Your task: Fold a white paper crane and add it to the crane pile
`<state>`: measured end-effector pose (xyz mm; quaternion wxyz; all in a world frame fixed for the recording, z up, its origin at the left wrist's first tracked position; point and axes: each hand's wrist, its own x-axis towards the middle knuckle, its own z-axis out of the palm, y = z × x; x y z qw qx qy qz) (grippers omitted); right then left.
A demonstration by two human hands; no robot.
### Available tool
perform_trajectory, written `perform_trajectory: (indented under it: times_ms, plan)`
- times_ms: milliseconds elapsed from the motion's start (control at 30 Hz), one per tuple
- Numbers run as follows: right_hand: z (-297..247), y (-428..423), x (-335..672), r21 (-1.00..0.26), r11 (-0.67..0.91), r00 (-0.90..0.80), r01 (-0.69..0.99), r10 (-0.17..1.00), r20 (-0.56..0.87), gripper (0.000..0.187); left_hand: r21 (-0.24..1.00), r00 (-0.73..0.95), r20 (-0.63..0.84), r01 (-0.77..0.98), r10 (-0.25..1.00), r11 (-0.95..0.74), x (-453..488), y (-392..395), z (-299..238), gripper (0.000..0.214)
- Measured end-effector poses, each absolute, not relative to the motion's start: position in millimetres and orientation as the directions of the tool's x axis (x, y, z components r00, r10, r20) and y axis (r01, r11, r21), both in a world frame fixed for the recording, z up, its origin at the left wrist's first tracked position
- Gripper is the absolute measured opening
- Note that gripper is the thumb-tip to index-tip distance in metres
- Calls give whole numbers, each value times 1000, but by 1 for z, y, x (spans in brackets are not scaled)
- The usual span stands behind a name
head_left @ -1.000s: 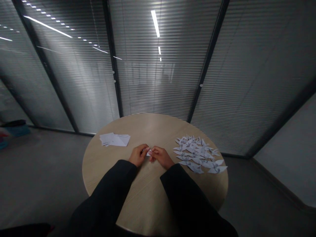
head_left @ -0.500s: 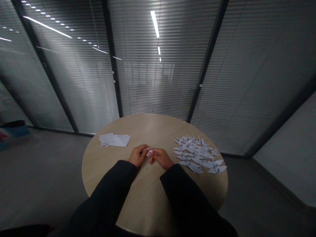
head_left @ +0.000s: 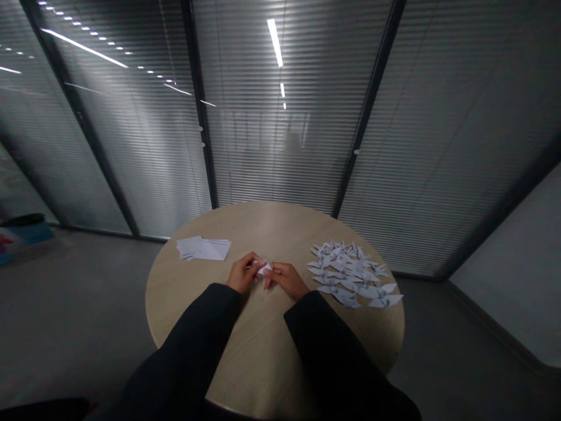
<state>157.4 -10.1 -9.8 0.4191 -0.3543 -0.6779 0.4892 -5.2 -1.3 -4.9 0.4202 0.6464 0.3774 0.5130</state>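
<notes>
A small piece of folded white paper (head_left: 264,268) is held between my two hands over the middle of the round wooden table (head_left: 258,351). My left hand (head_left: 242,273) pinches its left side with thumb and fingers. From the other side, my right hand (head_left: 287,279) grips the right edge, its thumb and fingertips pressed together. Fingers cover much of the paper, so its exact folds are hidden. Folded paper cranes (head_left: 346,269) lie in rows to the right of my right hand.
Loose white paper sheets (head_left: 213,249) lie overlapping at the table's left. Behind the table stands a glass partition with blinds (head_left: 280,169) and dark frames. A blue container (head_left: 30,229) sits on the floor at far left.
My left hand has shifted slightly left and more of the white paper shows between the hands. The right hand stays nearly in place.
</notes>
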Motion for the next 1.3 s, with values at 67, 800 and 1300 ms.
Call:
perform_trajectory:
  times_ms: [67,800,1300]
  plan:
    - [-9,-10,157,-961,271,-398,65,890,224,39,936,177,338,41,924,-350,-5,-1,-4,31]
    - [-12,-7,160,-883,419,-277,211,892,357,39,968,183,251,-36,951,-249,-1,0,2,40]
    - [-10,-11,160,-890,381,-288,251,907,307,38,953,280,270,61,921,-298,-5,-2,1,40]
